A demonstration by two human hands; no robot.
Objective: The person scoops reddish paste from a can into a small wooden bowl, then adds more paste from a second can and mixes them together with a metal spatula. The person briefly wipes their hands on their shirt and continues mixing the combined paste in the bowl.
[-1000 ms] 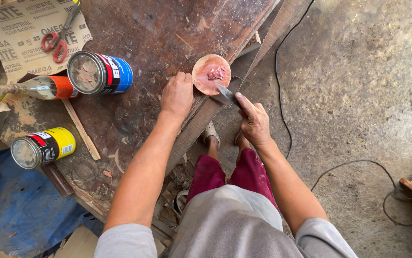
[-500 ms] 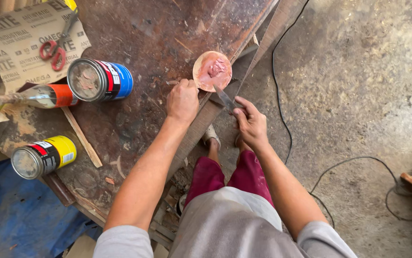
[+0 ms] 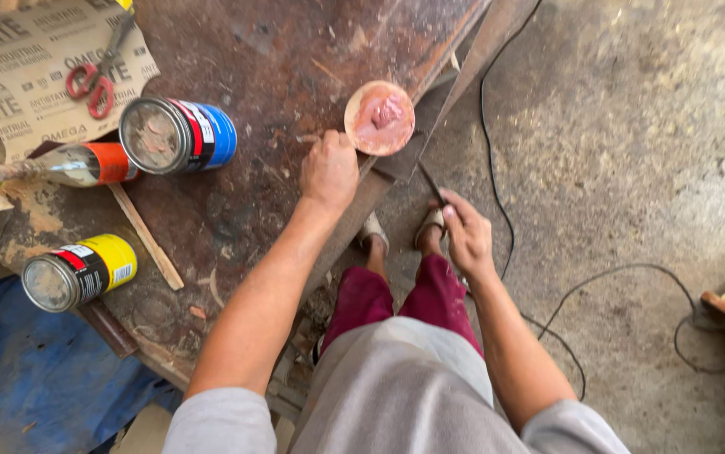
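The left hand [image 3: 329, 168] rests as a loose fist on the rusty brown worktop [image 3: 295, 50], fingers curled in together, its knuckles just beside a small round lid [image 3: 379, 118] that lies flat near the worktop's right edge. The lid holds a smear of pinkish paste. Whether the fingers pinch the lid's rim cannot be told, as the hand hides them.

The right hand [image 3: 466, 235] hangs off the worktop, out over the concrete floor [image 3: 632, 151], with its fingers pinched on a thin dark blade [image 3: 430, 181], seemingly a putty knife. The blade points up towards the lid but stands apart from it.

Further left on the worktop lies a blue and red can [image 3: 176, 134] on its side, and next to it an orange-capped bottle [image 3: 72, 164]. A yellow can [image 3: 81, 271] lies nearer the front edge, with a wooden stick [image 3: 145, 237] between the two cans. Red-handled scissors [image 3: 93, 80] sit on a sheet of printed cardboard [image 3: 34, 76] at the far left. A black cable [image 3: 598, 277] trails across the floor, and a blue cloth [image 3: 26, 378] lies below the worktop.
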